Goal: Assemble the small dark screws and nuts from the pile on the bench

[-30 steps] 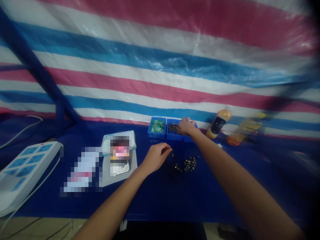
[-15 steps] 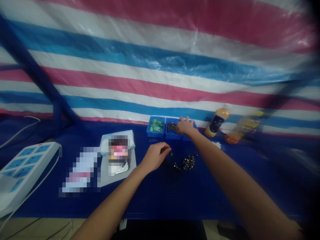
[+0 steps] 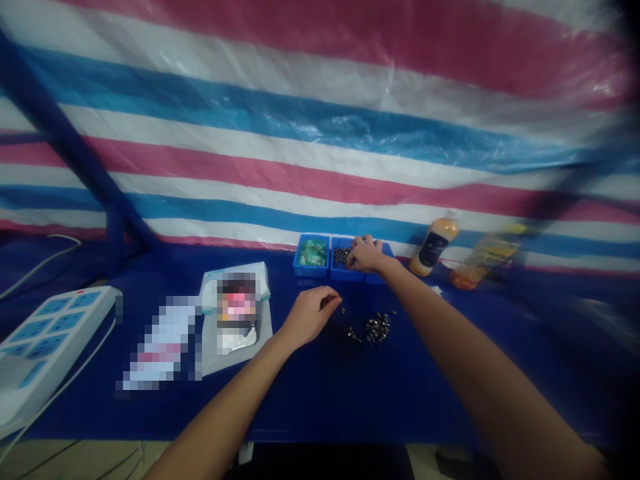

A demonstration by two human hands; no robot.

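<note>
Above the table, my left hand is closed, with thumb and index fingertip pressed together; whatever they may hold is too small to make out. Just right of those fingertips lies a scattered pile of small shiny metal screw-like pieces, with a smaller cluster beside it. My right hand reaches over a blue bin of similar small metal pieces. Its fingers curl down at the bin's right side, the tips hidden. To the left stands another blue bin with green packets inside.
Two drink bottles stand at the right rear. Left of my arms lie a package on a pale sheet and a blurred-out item. A white power strip with a cable sits far left, before a striped tarp.
My right hand has shifted slightly left and down, further over the bin of metal pieces. My left hand keeps its pinch in nearly the same place.
</note>
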